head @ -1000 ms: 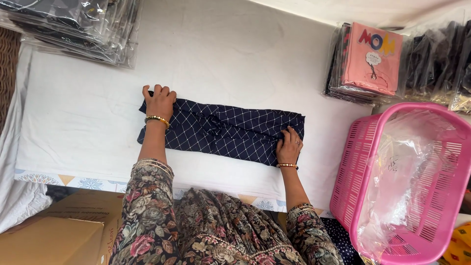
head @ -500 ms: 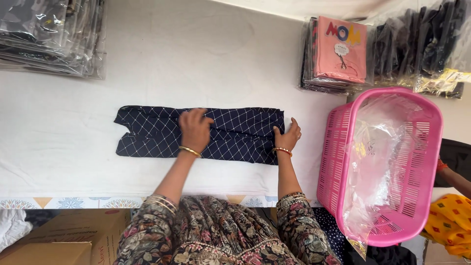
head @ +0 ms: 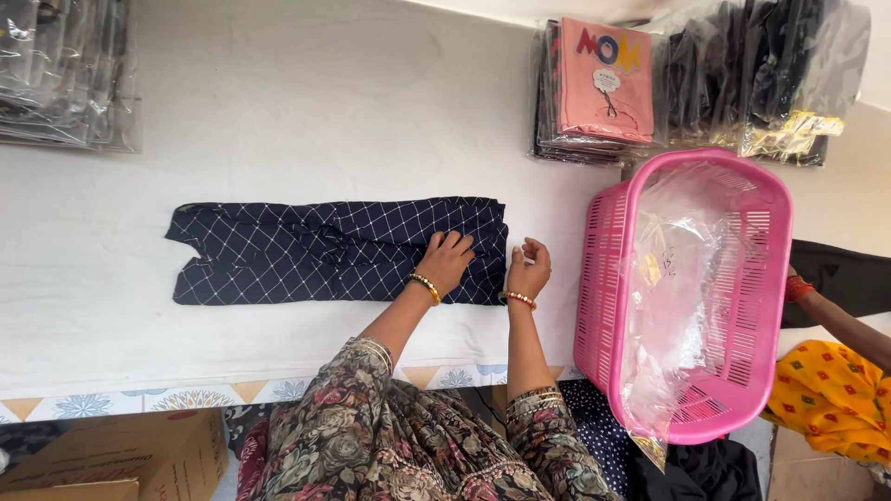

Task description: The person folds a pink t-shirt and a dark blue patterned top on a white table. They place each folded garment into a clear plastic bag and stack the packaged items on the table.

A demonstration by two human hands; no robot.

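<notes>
A navy garment with a white diamond check [head: 316, 250] lies folded into a long strip across the white table [head: 306, 111]. My left hand [head: 447, 263] rests flat on its right end, fingers spread. My right hand [head: 527, 269] sits just off the garment's right edge, fingers curled at the cloth's edge; whether it pinches the fabric is unclear. Both wrists wear bangles.
A pink plastic basket [head: 682, 288] holding clear plastic bags stands at the right. Stacks of bagged clothes lie at the back right [head: 603, 88] and the back left [head: 65, 74]. Another person's arm [head: 835, 315] reaches in at the right. A cardboard box [head: 121, 459] sits below the table.
My left hand has slid from the garment's left end to its right end, smoothing along it. My right hand stayed by the right edge. The view has shifted left.
</notes>
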